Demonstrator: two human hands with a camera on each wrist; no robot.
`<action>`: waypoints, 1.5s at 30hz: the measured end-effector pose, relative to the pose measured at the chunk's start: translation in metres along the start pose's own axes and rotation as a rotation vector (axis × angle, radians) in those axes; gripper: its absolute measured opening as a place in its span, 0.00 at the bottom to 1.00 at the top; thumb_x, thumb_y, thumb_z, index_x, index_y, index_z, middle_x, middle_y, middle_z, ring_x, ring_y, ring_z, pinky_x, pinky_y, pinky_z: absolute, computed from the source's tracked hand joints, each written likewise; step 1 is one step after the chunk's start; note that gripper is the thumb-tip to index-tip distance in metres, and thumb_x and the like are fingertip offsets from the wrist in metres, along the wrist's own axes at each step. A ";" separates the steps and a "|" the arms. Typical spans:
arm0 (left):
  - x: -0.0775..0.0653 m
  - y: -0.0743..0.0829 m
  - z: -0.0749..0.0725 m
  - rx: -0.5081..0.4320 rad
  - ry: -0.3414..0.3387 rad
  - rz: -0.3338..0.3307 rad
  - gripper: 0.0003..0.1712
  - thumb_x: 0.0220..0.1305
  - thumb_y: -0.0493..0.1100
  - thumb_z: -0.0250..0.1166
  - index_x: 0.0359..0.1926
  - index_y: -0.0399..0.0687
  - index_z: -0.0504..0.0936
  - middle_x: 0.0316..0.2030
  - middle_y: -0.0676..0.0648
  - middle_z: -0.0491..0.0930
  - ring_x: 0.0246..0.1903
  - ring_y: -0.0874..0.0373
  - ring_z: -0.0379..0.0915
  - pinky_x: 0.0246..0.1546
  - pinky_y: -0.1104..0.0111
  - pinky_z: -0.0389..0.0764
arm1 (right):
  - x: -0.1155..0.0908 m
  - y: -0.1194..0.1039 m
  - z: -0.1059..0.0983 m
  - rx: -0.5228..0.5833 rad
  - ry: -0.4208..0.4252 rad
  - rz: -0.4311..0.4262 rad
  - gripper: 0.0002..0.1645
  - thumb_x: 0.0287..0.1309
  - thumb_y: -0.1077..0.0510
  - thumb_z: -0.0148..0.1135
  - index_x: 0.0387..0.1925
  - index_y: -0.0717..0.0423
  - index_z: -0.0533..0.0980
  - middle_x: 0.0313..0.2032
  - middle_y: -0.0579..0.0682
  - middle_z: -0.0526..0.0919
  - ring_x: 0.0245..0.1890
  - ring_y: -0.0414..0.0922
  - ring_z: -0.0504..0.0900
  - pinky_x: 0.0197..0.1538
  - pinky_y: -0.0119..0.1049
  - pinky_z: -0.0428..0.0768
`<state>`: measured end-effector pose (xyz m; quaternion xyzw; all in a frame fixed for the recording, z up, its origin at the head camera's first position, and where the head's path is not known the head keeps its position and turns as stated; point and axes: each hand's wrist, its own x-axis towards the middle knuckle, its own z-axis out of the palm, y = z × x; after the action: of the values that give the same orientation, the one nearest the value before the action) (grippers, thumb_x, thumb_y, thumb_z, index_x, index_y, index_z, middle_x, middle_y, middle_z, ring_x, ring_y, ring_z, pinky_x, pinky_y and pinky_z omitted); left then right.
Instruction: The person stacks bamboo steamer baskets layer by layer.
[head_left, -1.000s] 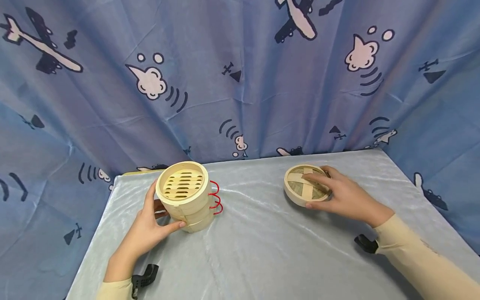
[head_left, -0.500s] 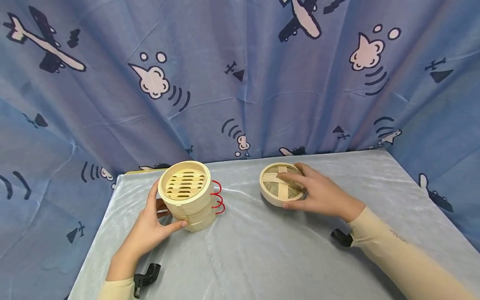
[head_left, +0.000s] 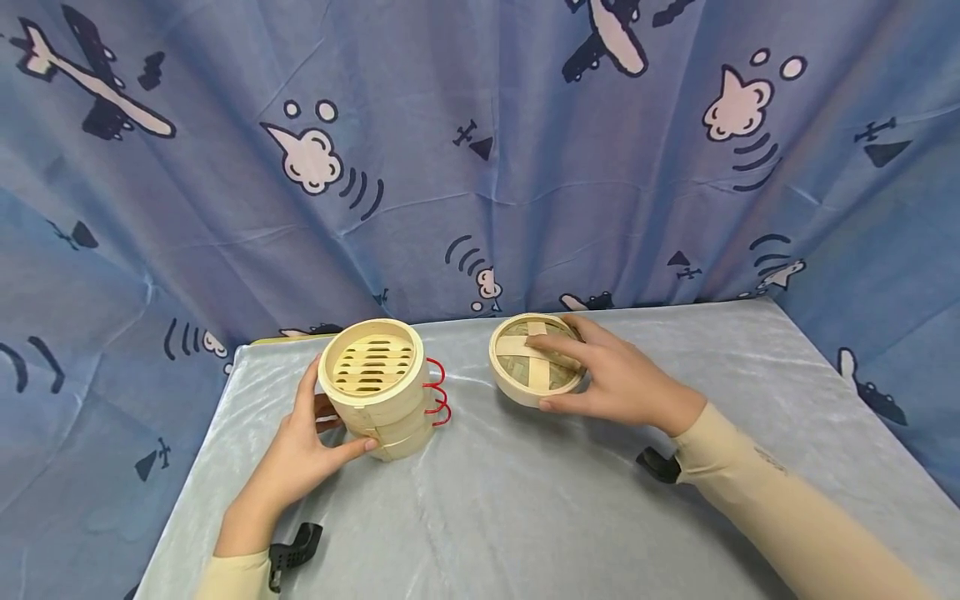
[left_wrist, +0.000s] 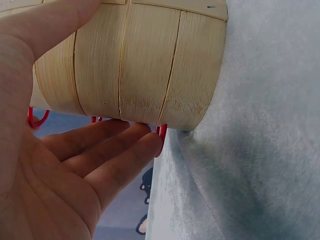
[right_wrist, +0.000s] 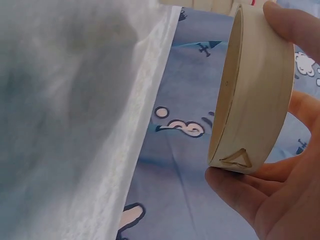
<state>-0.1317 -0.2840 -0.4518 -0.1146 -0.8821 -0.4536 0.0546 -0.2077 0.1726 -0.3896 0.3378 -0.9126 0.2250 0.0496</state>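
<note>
A stack of bamboo steamer baskets point(head_left: 390, 417) stands on the left of the table, its slatted top tier uncovered and red loops on its right side. My left hand point(head_left: 292, 458) grips the stack from the left, thumb in front and fingers behind; in the left wrist view the fingers lie against the bamboo wall point(left_wrist: 145, 65). To the right, my right hand point(head_left: 622, 375) holds the round bamboo steamer lid point(head_left: 517, 371) by its rim, index finger over the crossed strips on top. The right wrist view shows the lid point(right_wrist: 255, 90) off the table, between thumb and fingers.
Pale grey velvety cloth point(head_left: 480, 517) covers the table. A blue curtain point(head_left: 420, 208) printed with planes and clouds hangs behind and at both sides. Black wrist mounts point(head_left: 296, 546) sit on both forearms.
My right hand has carried the lid leftward, from the right side of the table toward the steamer stack. The left hand keeps its hold and the stack has stayed put.
</note>
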 end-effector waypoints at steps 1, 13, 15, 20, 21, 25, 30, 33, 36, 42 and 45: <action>0.000 0.000 0.000 -0.003 -0.001 -0.001 0.79 0.52 0.50 0.90 0.88 0.76 0.40 0.62 0.41 0.82 0.56 0.45 0.84 0.57 0.44 0.88 | 0.001 -0.002 0.000 0.002 0.002 -0.002 0.51 0.57 0.23 0.76 0.78 0.31 0.74 0.77 0.61 0.67 0.79 0.65 0.64 0.67 0.70 0.77; 0.001 -0.004 -0.001 0.010 -0.002 -0.004 0.80 0.52 0.51 0.90 0.88 0.77 0.38 0.60 0.41 0.82 0.56 0.45 0.84 0.57 0.45 0.88 | 0.019 -0.029 -0.003 0.032 0.041 -0.065 0.49 0.57 0.24 0.77 0.77 0.29 0.74 0.75 0.60 0.69 0.69 0.61 0.76 0.65 0.67 0.80; 0.001 -0.004 0.000 0.019 -0.003 -0.010 0.80 0.53 0.52 0.90 0.88 0.76 0.38 0.59 0.40 0.83 0.55 0.45 0.85 0.57 0.44 0.88 | 0.021 -0.033 -0.003 0.038 0.053 -0.082 0.49 0.56 0.25 0.78 0.77 0.29 0.74 0.75 0.59 0.69 0.68 0.60 0.76 0.65 0.65 0.80; 0.001 -0.002 0.000 0.014 -0.001 -0.011 0.79 0.54 0.52 0.90 0.89 0.75 0.39 0.57 0.39 0.84 0.55 0.43 0.85 0.57 0.43 0.87 | 0.027 -0.040 -0.004 0.044 0.086 -0.131 0.49 0.56 0.27 0.79 0.77 0.29 0.75 0.74 0.59 0.70 0.68 0.58 0.76 0.65 0.61 0.81; 0.001 -0.002 0.000 0.010 -0.001 -0.011 0.79 0.53 0.52 0.90 0.88 0.75 0.39 0.57 0.39 0.84 0.55 0.43 0.85 0.57 0.43 0.87 | 0.028 -0.041 -0.004 0.046 0.092 -0.138 0.48 0.56 0.27 0.80 0.77 0.29 0.75 0.74 0.59 0.70 0.68 0.57 0.76 0.65 0.61 0.81; 0.001 -0.002 0.001 -0.007 -0.001 -0.007 0.79 0.53 0.51 0.90 0.88 0.75 0.40 0.57 0.39 0.83 0.55 0.44 0.85 0.58 0.44 0.87 | 0.033 -0.047 -0.005 0.054 0.107 -0.161 0.49 0.56 0.28 0.80 0.77 0.29 0.75 0.74 0.58 0.71 0.67 0.56 0.77 0.65 0.59 0.81; 0.001 -0.003 0.001 0.012 0.004 -0.003 0.79 0.53 0.51 0.90 0.88 0.76 0.40 0.56 0.39 0.84 0.54 0.44 0.85 0.57 0.43 0.87 | 0.038 -0.055 -0.007 0.061 0.110 -0.172 0.50 0.55 0.26 0.80 0.77 0.28 0.74 0.74 0.58 0.71 0.66 0.55 0.77 0.64 0.58 0.81; 0.001 -0.003 0.000 0.031 0.002 -0.003 0.79 0.53 0.53 0.90 0.88 0.77 0.39 0.56 0.40 0.84 0.54 0.45 0.85 0.56 0.42 0.87 | 0.042 -0.061 -0.006 0.062 0.095 -0.170 0.50 0.56 0.25 0.78 0.78 0.26 0.73 0.75 0.58 0.69 0.67 0.56 0.77 0.65 0.60 0.82; 0.001 -0.003 -0.001 0.038 -0.002 -0.015 0.80 0.53 0.54 0.90 0.88 0.79 0.38 0.57 0.40 0.84 0.55 0.44 0.85 0.57 0.42 0.87 | 0.048 -0.068 -0.005 0.063 0.076 -0.168 0.50 0.56 0.24 0.77 0.78 0.25 0.72 0.77 0.59 0.68 0.71 0.58 0.74 0.66 0.62 0.81; 0.001 -0.003 -0.002 0.036 -0.006 -0.022 0.81 0.52 0.54 0.90 0.88 0.80 0.37 0.58 0.40 0.84 0.55 0.44 0.85 0.57 0.42 0.86 | 0.062 -0.081 -0.001 0.054 0.043 -0.193 0.49 0.58 0.23 0.75 0.78 0.26 0.73 0.78 0.61 0.67 0.75 0.59 0.70 0.69 0.63 0.78; 0.001 -0.003 -0.002 0.039 -0.009 -0.019 0.81 0.52 0.54 0.90 0.88 0.80 0.37 0.59 0.39 0.84 0.55 0.43 0.85 0.57 0.43 0.86 | 0.068 -0.085 0.002 0.050 0.024 -0.204 0.48 0.58 0.22 0.74 0.78 0.26 0.73 0.77 0.60 0.67 0.74 0.58 0.71 0.69 0.61 0.79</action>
<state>-0.1334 -0.2876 -0.4527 -0.1069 -0.8920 -0.4365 0.0485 -0.2057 0.0745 -0.3427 0.4274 -0.8668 0.2457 0.0750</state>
